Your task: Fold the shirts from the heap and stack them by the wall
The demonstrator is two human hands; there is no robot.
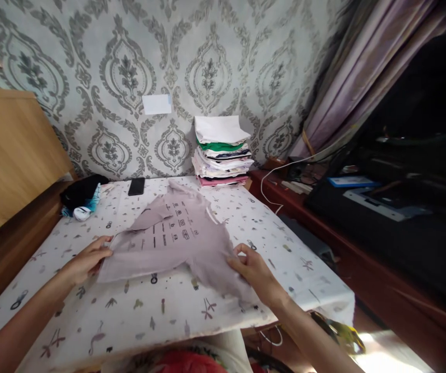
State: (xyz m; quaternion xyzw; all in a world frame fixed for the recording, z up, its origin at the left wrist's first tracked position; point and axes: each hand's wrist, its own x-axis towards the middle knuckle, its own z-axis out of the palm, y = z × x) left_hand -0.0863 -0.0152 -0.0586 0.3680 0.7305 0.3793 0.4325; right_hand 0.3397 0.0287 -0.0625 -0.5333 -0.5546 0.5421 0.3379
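Observation:
A pale mauve T-shirt [207, 248] with dark printed symbols and lettering lies spread on its side across the table, its fabric slightly rumpled. My left hand [91, 259] pinches the shirt's edge at the left, fingers closed on the cloth. On the right, my right hand [251, 267] grips the shirt near a sleeve, thumb and fingers closed on it. Part of the shirt is folded over itself near the upper left.
The table wears a white patterned cloth [137, 321]. Behind the shirt stand a stack of folded clothes [223, 150] and a black phone [136, 186]. Dark crumpled clothing [83, 192] lies at the left. A white cable [264, 181] hangs beside the right edge.

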